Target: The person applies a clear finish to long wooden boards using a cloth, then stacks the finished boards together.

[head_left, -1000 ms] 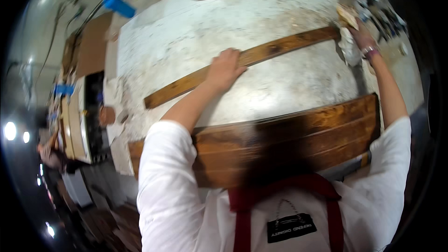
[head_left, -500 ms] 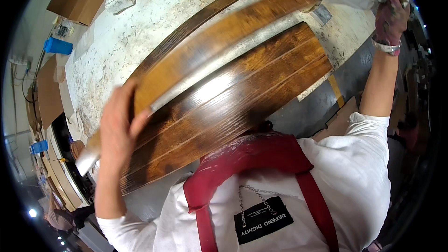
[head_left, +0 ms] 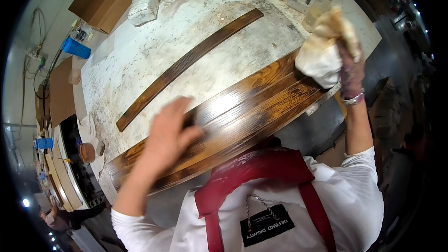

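Note:
Several stained brown wooden boards [head_left: 252,116] lie side by side across the near edge of the table, with glossy wood grain. My left hand [head_left: 170,133] is bare and slightly blurred, over the left part of the boards. Its fingers and thumb are apart and nothing is in it; whether it touches the wood I cannot tell. At the right end of the boards, my right hand [head_left: 352,72], in a stained glove, grips a bunched white and tan rag [head_left: 322,60]. The rag hides that end of the wood. A separate narrow dark strip [head_left: 186,65] lies farther back.
A paint-marked white tabletop [head_left: 224,37] stretches behind the boards. At the back left are an open cardboard box [head_left: 105,2], a white wrapped block [head_left: 144,4] and a blue cup [head_left: 76,48]. A jar [head_left: 319,9] and tools crowd the back right.
The raised wooden strip beside my left hand is down with the other boards, and that hand has let go. My right hand has brought the rag down and leftward to the boards' right end.

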The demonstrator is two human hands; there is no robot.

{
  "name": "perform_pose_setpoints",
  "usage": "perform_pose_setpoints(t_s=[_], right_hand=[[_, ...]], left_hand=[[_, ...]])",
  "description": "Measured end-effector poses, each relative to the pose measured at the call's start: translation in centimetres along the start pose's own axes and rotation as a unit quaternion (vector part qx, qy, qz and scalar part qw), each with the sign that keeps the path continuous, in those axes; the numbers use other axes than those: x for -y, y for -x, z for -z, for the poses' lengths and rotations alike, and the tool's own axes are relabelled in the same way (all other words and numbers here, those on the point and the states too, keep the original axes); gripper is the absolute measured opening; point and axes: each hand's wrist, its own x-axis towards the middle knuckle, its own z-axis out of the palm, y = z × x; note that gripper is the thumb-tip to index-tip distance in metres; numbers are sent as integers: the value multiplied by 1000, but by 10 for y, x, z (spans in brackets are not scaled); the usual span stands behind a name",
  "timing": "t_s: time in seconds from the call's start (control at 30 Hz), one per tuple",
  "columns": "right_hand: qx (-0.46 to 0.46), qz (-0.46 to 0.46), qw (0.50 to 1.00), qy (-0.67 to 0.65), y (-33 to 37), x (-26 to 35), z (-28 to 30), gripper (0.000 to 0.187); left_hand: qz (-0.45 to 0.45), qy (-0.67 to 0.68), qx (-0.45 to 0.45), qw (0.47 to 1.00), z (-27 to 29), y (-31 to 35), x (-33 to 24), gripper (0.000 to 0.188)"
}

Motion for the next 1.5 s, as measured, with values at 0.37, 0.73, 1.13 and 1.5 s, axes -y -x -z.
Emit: perform_pose_setpoints(t_s=[0.37, 0.73, 1.13, 1.5], right_hand=[[246, 109, 914, 304, -82, 34, -171, 55], [382, 3, 806, 452, -150, -179, -246, 41], [386, 149, 772, 482, -60, -121, -302, 31], [593, 243, 728, 245, 181, 30, -551, 24]], left_hand=[[155, -214, 125, 956, -58, -96, 197, 54], [121, -194, 80, 970, -68, -92, 197, 52], [305, -90, 151, 936, 10, 70, 301, 73], [307, 168, 9, 937, 10, 102, 310, 86]])
